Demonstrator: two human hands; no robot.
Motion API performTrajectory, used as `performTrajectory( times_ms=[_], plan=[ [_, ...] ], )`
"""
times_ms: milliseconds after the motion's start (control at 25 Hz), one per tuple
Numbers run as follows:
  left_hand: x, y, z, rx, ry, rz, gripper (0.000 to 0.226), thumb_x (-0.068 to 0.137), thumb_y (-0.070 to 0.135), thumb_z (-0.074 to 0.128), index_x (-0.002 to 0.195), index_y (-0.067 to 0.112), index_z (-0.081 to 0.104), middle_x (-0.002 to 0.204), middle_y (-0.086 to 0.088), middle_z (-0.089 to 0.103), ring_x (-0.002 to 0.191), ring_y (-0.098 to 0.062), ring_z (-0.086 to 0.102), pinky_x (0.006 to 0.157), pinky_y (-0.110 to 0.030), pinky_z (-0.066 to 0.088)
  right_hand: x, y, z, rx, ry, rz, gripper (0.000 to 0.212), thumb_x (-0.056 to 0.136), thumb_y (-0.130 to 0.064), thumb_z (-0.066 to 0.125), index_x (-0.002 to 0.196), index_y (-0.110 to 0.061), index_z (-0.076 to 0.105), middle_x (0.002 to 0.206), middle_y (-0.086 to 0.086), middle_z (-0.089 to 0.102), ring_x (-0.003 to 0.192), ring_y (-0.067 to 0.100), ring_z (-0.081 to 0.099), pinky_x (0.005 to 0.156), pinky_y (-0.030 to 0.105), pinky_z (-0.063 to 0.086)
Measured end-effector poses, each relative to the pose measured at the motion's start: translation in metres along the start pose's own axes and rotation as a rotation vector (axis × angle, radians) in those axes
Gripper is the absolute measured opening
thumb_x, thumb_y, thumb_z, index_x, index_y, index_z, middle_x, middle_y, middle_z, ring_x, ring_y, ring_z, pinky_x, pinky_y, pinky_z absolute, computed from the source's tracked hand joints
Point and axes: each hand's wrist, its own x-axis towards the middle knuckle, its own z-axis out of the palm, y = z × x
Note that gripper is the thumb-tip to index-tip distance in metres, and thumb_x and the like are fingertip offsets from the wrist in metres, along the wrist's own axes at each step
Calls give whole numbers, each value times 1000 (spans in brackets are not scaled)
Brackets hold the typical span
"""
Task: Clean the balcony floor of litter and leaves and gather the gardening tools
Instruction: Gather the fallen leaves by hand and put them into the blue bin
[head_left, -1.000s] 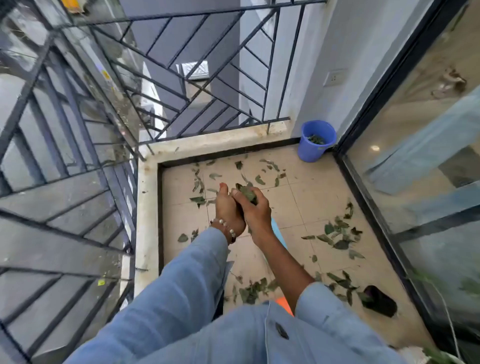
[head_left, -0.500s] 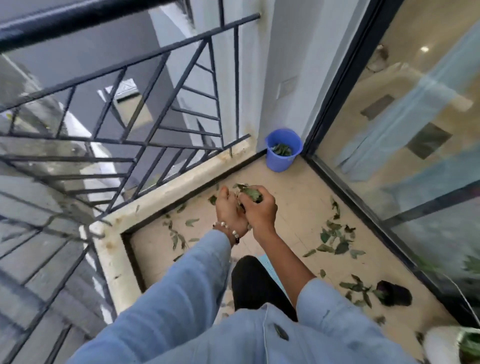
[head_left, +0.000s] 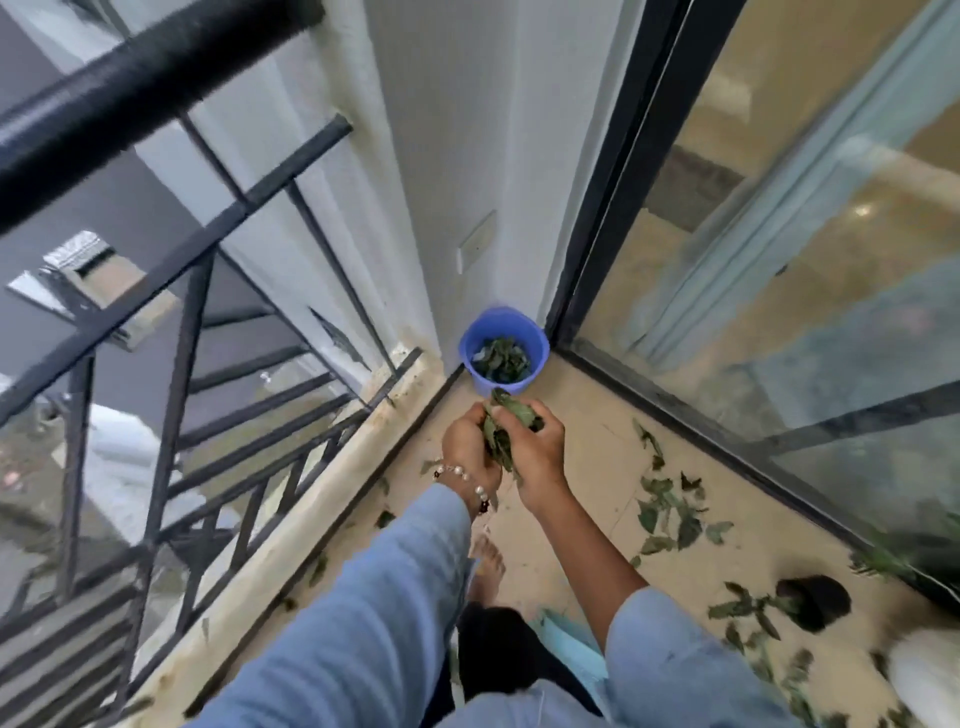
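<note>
Fingers of your left hand (head_left: 467, 447) and your right hand (head_left: 535, 447): curled inward, the two hands pressed side by side, clamping one bunch of green leaves (head_left: 501, 434) between them. Leaf tips stick out above the knuckles and below the heels of the hands.

Blue bucket (head_left: 504, 351): just beyond your fingers, standing in the corner where the white wall (head_left: 467, 156) meets the dark door frame (head_left: 613, 171). It holds a layer of dark leaves already. The bunch you hold sits just short of its near rim, not over the opening.

Beaded bracelet (head_left: 462, 480): on your left wrist, directly behind the left fingers, at the edge of the light blue sleeve (head_left: 374, 597).

Loose leaves on the floor (head_left: 670, 509): to the right of your fingers and nearer you, scattered over the beige tile floor (head_left: 587, 447) along the glass door (head_left: 805, 260). More lie further back on the right, blurred.

Small black pot (head_left: 815, 603): lying on its side, well to the right of your fingers and nearer you, among leaves.

Bare foot (head_left: 485, 566): below your hands, on the tile.

Pale curb (head_left: 322, 499): left of your fingers, carrying the black metal railing (head_left: 171, 364); a few leaves lie along its base.
</note>
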Motion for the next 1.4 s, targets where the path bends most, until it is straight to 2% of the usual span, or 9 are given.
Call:
performTrajectory(
  times_ms=[120,320,520,760,920,1080,1240,1320,1400],
  plan=[
    [51,31,39,71,7,-27,33,96,22,48,115,1,64,113,-19,67,109,-32,63,99,-41,49,55,-17,19,141,14,67,16,79,-8,73,94,-7,68,86,15,68,79,25,64,74,36,54],
    [185,63,78,128,14,-60,31,101,28,43,102,6,66,95,-12,69,86,-24,66,76,-34,53,190,-2,50,286,128,152,23,77,-11,75,99,-6,68,100,21,70,91,31,68,85,42,55],
    [347,67,96,190,-10,-158,66,99,56,27,125,5,59,120,-18,65,110,-31,62,82,-36,52,344,61,74,395,260,243,31,82,-13,71,111,-4,64,101,18,71,95,33,68,84,43,56],
    [451,68,105,433,3,-201,71,98,60,19,140,10,46,140,-13,51,130,-31,47,91,-39,46,463,138,68,267,282,338,78,61,-72,71,122,-23,62,116,-1,67,105,20,64,95,43,51],
    [450,65,95,546,62,-189,60,100,56,19,147,21,31,110,15,71,109,-20,58,89,-26,43,450,146,58,331,372,455,30,92,-39,58,103,-11,59,88,4,60,87,22,58,86,36,49],
    [411,73,87,646,47,-186,55,103,46,27,147,14,35,149,0,42,139,-20,36,110,-32,27,392,115,53,387,458,517,50,91,-33,61,108,14,59,112,40,55,107,43,58,98,47,46],
    [351,92,99,1027,-29,-219,21,102,18,39,88,18,55,103,-9,59,88,-25,59,70,-29,36,320,66,38,327,455,441,33,93,-16,60,104,15,61,83,19,60,76,23,57,85,46,52],
    [307,100,112,1195,-96,-164,21,101,9,39,86,15,54,94,-12,57,67,-20,52,52,-21,41,274,37,30,208,451,394,16,91,-18,61,89,-4,68,79,14,62,66,20,53,61,31,47],
    [260,102,123,1354,-194,-55,15,98,3,42,96,7,57,88,-15,57,61,-21,51,37,-14,38,229,17,16,-58,458,303,18,87,-27,60,82,-14,70,81,12,69,74,28,62,67,32,46]
  ],
)
